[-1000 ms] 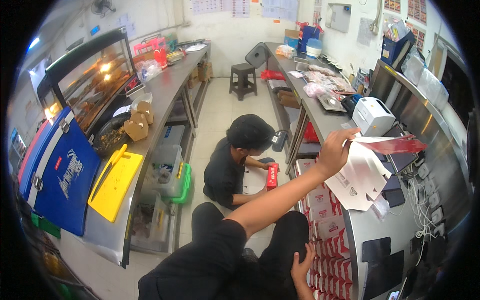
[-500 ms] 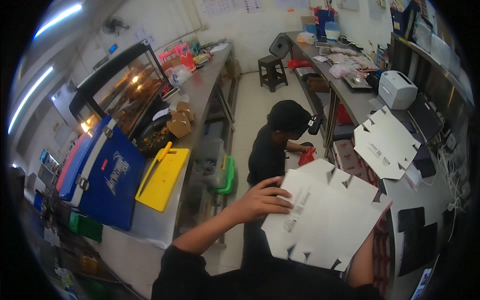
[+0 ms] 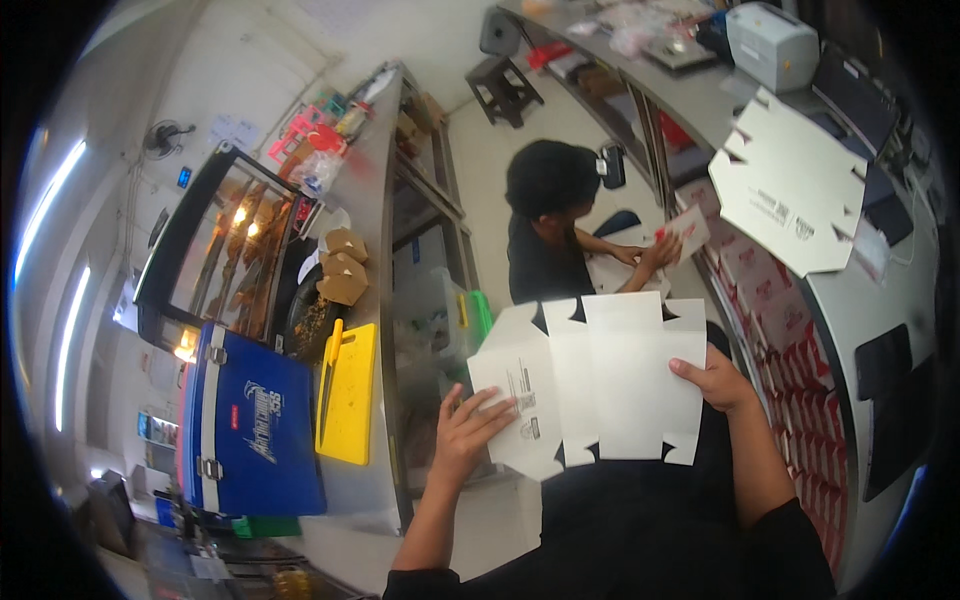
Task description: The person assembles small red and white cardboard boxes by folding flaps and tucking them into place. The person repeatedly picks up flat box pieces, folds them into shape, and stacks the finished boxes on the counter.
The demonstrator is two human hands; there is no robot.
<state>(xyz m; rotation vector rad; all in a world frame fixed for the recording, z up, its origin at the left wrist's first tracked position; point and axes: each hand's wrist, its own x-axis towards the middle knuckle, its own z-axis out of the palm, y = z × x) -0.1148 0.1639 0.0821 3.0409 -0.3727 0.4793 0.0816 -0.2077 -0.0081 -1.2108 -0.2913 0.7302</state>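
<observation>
I hold a flat white cardboard box blank (image 3: 600, 385) in front of me with both hands, its plain side up. My left hand (image 3: 468, 432) grips its left flap, fingers spread on top. Along the right edge my right hand (image 3: 718, 383) pinches it. More flat white blanks (image 3: 795, 185) lie stacked on the steel counter (image 3: 850, 300) to the right. Below the blank sits another person (image 3: 555, 220) on the floor, holding a smaller white and red carton (image 3: 685, 230).
Left steel counter (image 3: 375, 250) carries a yellow cutting board (image 3: 347, 392), a blue cooler box (image 3: 245, 420), a lit glass display case (image 3: 235, 255) and brown paper boxes (image 3: 340, 268). A white printer (image 3: 770, 45) and a stool (image 3: 505, 85) stand further back. Red and white cartons (image 3: 775, 330) fill the shelf under the right counter.
My right hand came down from the stack on the right counter with one blank; both hands now hold it flat and lower, close to my body. My view has tilted down.
</observation>
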